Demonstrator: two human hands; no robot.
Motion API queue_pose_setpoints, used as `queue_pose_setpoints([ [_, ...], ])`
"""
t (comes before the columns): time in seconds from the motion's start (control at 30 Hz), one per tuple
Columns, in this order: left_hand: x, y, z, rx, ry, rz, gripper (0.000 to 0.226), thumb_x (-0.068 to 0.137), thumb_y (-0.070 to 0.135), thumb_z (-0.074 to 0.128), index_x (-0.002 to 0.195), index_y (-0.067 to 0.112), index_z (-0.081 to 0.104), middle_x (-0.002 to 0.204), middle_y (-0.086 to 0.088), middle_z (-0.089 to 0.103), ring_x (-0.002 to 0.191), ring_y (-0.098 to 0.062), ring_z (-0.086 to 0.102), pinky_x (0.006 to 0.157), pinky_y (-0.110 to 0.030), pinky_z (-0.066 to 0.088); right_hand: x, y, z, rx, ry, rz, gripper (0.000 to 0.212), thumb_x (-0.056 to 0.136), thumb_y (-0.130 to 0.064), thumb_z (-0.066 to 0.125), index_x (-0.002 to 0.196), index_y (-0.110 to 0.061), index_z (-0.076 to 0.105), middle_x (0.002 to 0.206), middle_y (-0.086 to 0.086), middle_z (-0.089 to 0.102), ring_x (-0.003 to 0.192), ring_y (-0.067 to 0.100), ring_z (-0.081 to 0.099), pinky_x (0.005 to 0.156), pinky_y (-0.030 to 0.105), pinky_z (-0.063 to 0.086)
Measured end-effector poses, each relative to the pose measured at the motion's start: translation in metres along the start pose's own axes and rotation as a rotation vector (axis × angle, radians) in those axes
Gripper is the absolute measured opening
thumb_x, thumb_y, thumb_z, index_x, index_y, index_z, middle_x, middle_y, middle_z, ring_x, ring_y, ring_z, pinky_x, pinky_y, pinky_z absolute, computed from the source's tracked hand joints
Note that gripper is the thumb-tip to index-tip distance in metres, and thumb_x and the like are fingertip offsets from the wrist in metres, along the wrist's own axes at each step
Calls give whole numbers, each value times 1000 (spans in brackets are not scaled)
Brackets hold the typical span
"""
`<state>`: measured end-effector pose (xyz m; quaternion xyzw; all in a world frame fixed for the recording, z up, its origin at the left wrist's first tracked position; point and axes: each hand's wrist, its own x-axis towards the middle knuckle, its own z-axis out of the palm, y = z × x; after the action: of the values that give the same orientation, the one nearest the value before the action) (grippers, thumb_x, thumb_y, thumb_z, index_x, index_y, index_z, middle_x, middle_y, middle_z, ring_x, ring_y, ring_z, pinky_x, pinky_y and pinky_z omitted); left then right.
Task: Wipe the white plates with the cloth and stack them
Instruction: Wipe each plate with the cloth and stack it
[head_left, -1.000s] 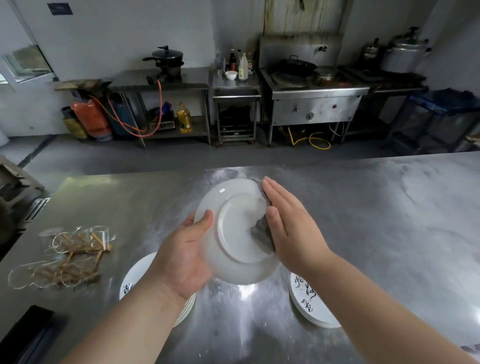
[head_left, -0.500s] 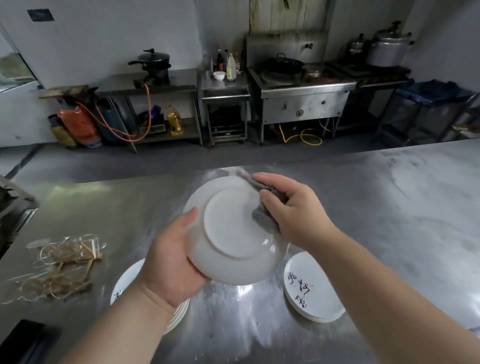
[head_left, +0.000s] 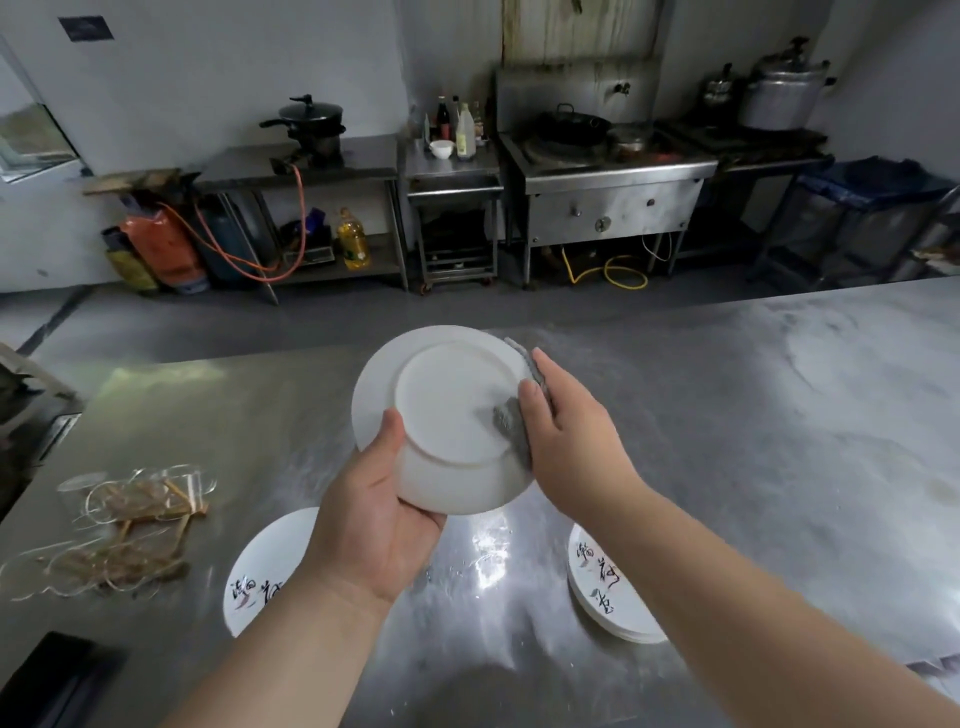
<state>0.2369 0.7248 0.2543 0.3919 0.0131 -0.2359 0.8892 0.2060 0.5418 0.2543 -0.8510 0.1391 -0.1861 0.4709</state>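
A white plate (head_left: 441, 410) is held up over the steel table (head_left: 753, 415), its underside turned toward me. My left hand (head_left: 376, 514) grips its lower left rim, thumb on the back. My right hand (head_left: 569, 441) pinches a grey cloth (head_left: 511, 423) over the plate's right rim, thumb on the underside and fingers behind. One stack of white plates with black writing (head_left: 265, 577) lies on the table under my left arm. Another such stack (head_left: 605, 592) lies under my right arm.
Clear plastic cups with wooden sticks (head_left: 119, 525) lie at the table's left. A dark flat object (head_left: 52, 680) sits at the near left corner. Across the aisle stand a stove (head_left: 608, 176), shelves with pots and a gas cylinder (head_left: 161, 249).
My right hand has slid the cloth along the plate's right rim, fingers flat, then curled, now straighter again. The plate has turned a little in my left hand.
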Motion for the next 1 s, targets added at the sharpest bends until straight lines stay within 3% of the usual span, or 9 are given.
queue_pose_setpoints([
  [0.1, 1, -7, 4, -14, 20, 7, 58, 102, 43, 51, 149, 9, 56, 144, -18, 65, 134, -37, 62, 112, -52, 47, -32, 0, 25, 89, 62, 3, 61, 106, -45, 41, 163, -28, 26, 167, -19, 24, 150, -9, 21, 119, 12, 20],
  [0.17, -2, -20, 4, -29, 20, -29, 58, 101, 41, 54, 147, 7, 56, 143, -21, 65, 133, -40, 62, 105, -50, 54, -63, 5, 47, 223, 96, 53, 70, 101, -50, 43, 165, -31, 20, 168, -26, 14, 146, -21, 12, 109, -2, 17],
  [0.37, -9, -29, -4, -59, -107, -65, 50, 92, 19, 76, 140, 11, 67, 146, -22, 62, 134, -38, 61, 97, -48, 59, -18, 31, 15, 341, 47, 187, 49, 98, -18, 63, 143, -36, 59, 130, -30, 63, 119, -12, 59, 100, 14, 50],
  [0.5, -1, -11, -10, 6, -98, -141, 56, 97, 51, 64, 138, 13, 69, 145, -16, 65, 133, -33, 63, 98, -49, 58, 20, 29, -20, 157, -144, 70, 45, 95, -23, 65, 136, -42, 65, 130, -31, 66, 118, -11, 60, 103, 21, 50],
  [0.63, 8, -14, -9, 11, 32, -158, 62, 96, 47, 53, 144, 8, 60, 136, -17, 70, 123, -32, 70, 99, -48, 56, -20, 26, 7, 28, -8, -31, 55, 102, -36, 56, 155, -26, 45, 151, -37, 32, 132, -28, 27, 112, 1, 21],
  [0.77, 6, -34, 5, -8, 81, -189, 62, 100, 49, 52, 146, 8, 56, 135, -22, 70, 120, -40, 71, 87, -47, 65, -91, 20, 61, 22, -2, 40, 86, 95, -63, 34, 163, -36, -10, 163, -30, -28, 151, -12, -13, 119, 12, 6],
  [0.83, 8, -39, 10, -18, 98, -172, 63, 98, 46, 55, 149, 8, 54, 136, -21, 69, 121, -39, 70, 86, -42, 65, -68, 27, 53, 48, 52, -5, 71, 102, -49, 39, 162, -30, 7, 167, -22, -2, 148, -17, 7, 118, 11, 15],
  [0.9, 11, -40, 14, -37, 90, -125, 65, 95, 41, 56, 150, 8, 52, 139, -21, 68, 126, -38, 67, 98, -46, 58, -30, 30, 27, 17, 93, 16, 43, 108, -34, 38, 148, -19, 37, 146, -7, 39, 122, -17, 41, 95, 11, 30],
  [1.0, 14, -44, 21, -37, 72, -109, 63, 97, 41, 55, 151, 10, 52, 141, -19, 67, 130, -35, 65, 107, -49, 53, -5, 34, 7, 14, 145, 131, 36, 110, -34, 36, 134, -10, 49, 131, 2, 51, 102, 1, 44, 78, 7, 30],
])
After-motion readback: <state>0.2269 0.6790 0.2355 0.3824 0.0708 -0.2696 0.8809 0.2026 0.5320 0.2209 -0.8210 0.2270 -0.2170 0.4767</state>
